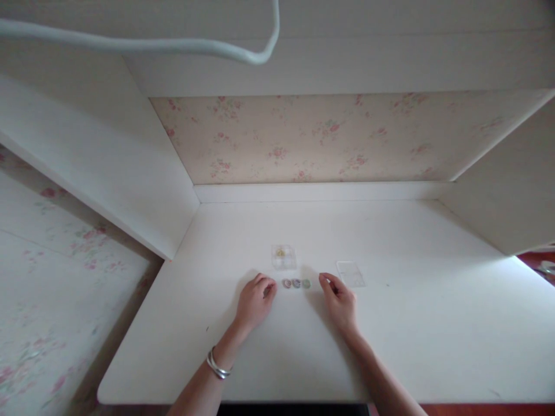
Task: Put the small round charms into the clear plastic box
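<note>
Three small round pieces [296,283] lie in a row on the white desk [425,323], one brownish, one purplish, one green. Behind them stands a small clear plastic box [283,257] with something yellow inside. A clear flat lid [351,273] lies to the right of the row. My left hand [255,301] rests on the desk just left of the row, fingers curled; whether it pinches anything is unclear. My right hand [339,300] rests just right of the row, fingers loosely bent, next to the lid. A silver bangle [217,366] is on my left wrist.
The desk sits in a white alcove with side panels [108,167] and floral wallpaper [312,138] at the back. A white cable [182,45] hangs across the top of the view. The desk's front edge is near my forearms.
</note>
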The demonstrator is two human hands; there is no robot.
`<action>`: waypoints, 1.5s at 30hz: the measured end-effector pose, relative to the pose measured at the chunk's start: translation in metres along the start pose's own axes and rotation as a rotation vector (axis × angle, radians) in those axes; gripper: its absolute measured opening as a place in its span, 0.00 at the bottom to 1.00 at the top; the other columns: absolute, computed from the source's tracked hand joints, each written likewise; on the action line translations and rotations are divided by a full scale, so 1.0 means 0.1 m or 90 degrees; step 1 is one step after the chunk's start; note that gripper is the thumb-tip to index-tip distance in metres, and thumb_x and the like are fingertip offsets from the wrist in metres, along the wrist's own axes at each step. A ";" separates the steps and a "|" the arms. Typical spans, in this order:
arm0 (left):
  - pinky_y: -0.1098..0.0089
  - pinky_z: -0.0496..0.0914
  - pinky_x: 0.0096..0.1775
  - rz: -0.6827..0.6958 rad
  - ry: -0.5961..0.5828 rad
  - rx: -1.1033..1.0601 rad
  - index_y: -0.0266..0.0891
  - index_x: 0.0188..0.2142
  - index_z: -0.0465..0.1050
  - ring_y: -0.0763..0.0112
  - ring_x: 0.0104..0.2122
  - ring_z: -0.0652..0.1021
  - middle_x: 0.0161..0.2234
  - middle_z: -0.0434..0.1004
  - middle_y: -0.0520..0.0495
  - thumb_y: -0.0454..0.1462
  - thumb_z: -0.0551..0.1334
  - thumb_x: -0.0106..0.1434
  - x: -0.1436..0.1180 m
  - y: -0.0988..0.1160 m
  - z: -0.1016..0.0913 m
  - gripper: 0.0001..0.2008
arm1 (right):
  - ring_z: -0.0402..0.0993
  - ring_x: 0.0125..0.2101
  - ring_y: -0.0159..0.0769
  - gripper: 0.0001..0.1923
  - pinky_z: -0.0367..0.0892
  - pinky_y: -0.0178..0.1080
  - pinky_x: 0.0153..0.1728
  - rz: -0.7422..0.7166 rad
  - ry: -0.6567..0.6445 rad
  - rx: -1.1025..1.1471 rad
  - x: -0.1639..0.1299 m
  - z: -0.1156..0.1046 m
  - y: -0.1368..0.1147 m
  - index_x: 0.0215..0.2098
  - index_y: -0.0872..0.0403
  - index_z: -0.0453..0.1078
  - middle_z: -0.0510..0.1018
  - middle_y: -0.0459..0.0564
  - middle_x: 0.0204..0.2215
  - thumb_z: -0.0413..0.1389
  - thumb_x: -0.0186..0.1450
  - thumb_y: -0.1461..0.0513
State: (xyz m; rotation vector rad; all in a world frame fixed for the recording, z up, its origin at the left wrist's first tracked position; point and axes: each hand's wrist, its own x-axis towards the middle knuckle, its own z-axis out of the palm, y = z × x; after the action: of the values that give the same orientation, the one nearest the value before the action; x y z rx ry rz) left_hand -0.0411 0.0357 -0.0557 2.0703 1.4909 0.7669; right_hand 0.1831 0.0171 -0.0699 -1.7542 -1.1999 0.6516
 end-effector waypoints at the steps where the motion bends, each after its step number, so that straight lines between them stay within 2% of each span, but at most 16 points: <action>1: 0.72 0.65 0.35 0.003 0.001 0.009 0.41 0.33 0.71 0.71 0.32 0.72 0.32 0.72 0.49 0.38 0.52 0.65 0.00 0.01 0.00 0.10 | 0.57 0.19 0.29 0.24 0.55 0.32 0.21 0.002 -0.001 0.004 0.01 0.00 0.00 0.36 0.56 0.74 0.64 0.42 0.17 0.50 0.60 0.46; 6: 0.71 0.64 0.35 0.008 0.009 0.031 0.40 0.33 0.71 0.71 0.31 0.72 0.31 0.73 0.50 0.37 0.53 0.64 0.00 0.04 0.01 0.09 | 0.58 0.19 0.29 0.22 0.56 0.32 0.22 -0.002 -0.014 0.023 0.00 0.00 0.01 0.37 0.56 0.74 0.64 0.42 0.17 0.51 0.61 0.47; 10: 0.72 0.65 0.34 0.010 -0.013 -0.006 0.40 0.33 0.71 0.73 0.29 0.72 0.31 0.73 0.50 0.37 0.53 0.64 0.03 0.11 0.03 0.09 | 0.59 0.19 0.29 0.23 0.55 0.32 0.22 -0.010 -0.032 0.028 0.00 0.00 0.02 0.36 0.56 0.74 0.65 0.42 0.16 0.50 0.61 0.47; 13: 0.72 0.66 0.35 0.028 -0.030 -0.015 0.41 0.36 0.72 0.72 0.32 0.73 0.34 0.73 0.49 0.37 0.54 0.64 0.05 0.17 0.07 0.08 | 0.60 0.19 0.30 0.23 0.56 0.32 0.22 -0.024 -0.039 0.024 0.01 0.00 0.01 0.36 0.56 0.75 0.67 0.43 0.17 0.50 0.61 0.47; 17: 0.69 0.67 0.39 0.057 -0.037 0.050 0.44 0.40 0.72 0.70 0.36 0.73 0.37 0.72 0.48 0.37 0.55 0.64 0.08 0.22 0.15 0.09 | 0.62 0.19 0.30 0.23 0.57 0.32 0.23 -0.041 -0.048 0.020 0.00 -0.01 -0.02 0.36 0.56 0.75 0.69 0.44 0.18 0.49 0.62 0.47; 24: 0.69 0.68 0.38 0.071 -0.033 0.104 0.45 0.39 0.74 0.72 0.32 0.72 0.36 0.69 0.48 0.37 0.54 0.64 0.09 0.22 0.20 0.10 | 0.63 0.20 0.31 0.23 0.59 0.32 0.23 -0.057 -0.060 0.011 0.00 -0.03 -0.05 0.35 0.56 0.75 0.71 0.45 0.18 0.49 0.62 0.47; 29: 0.70 0.68 0.38 0.060 -0.021 0.048 0.45 0.39 0.75 0.72 0.32 0.72 0.35 0.69 0.48 0.37 0.55 0.64 0.06 0.21 0.19 0.10 | 0.64 0.20 0.31 0.22 0.59 0.33 0.24 -0.070 -0.070 0.010 0.00 -0.02 -0.05 0.36 0.55 0.75 0.73 0.46 0.20 0.48 0.62 0.48; 34: 0.73 0.67 0.32 0.015 -0.017 -0.063 0.44 0.40 0.75 0.74 0.29 0.71 0.34 0.69 0.48 0.41 0.54 0.65 0.07 0.22 0.16 0.11 | 0.63 0.20 0.30 0.21 0.59 0.32 0.24 -0.071 -0.075 0.011 0.00 -0.01 -0.01 0.36 0.55 0.75 0.72 0.45 0.19 0.48 0.63 0.48; 40: 0.73 0.67 0.30 -0.035 0.034 -0.119 0.40 0.37 0.75 0.76 0.25 0.69 0.35 0.70 0.48 0.44 0.55 0.63 0.27 0.16 0.04 0.13 | 0.62 0.19 0.30 0.23 0.58 0.32 0.23 -0.087 -0.072 -0.001 0.00 -0.01 0.00 0.35 0.56 0.75 0.70 0.45 0.18 0.47 0.63 0.47; 45: 0.71 0.68 0.33 -0.029 0.093 -0.072 0.41 0.38 0.75 0.74 0.27 0.69 0.35 0.69 0.48 0.44 0.55 0.63 0.49 0.06 0.02 0.13 | 0.61 0.19 0.30 0.23 0.57 0.32 0.23 -0.090 -0.073 -0.008 0.00 -0.01 0.00 0.35 0.55 0.74 0.69 0.44 0.18 0.47 0.63 0.48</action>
State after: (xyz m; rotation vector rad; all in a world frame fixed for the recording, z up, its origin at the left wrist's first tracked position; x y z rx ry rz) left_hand -0.0233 0.0806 -0.0457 1.9268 1.5287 0.9792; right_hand 0.1837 0.0165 -0.0696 -1.6430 -1.3965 0.6687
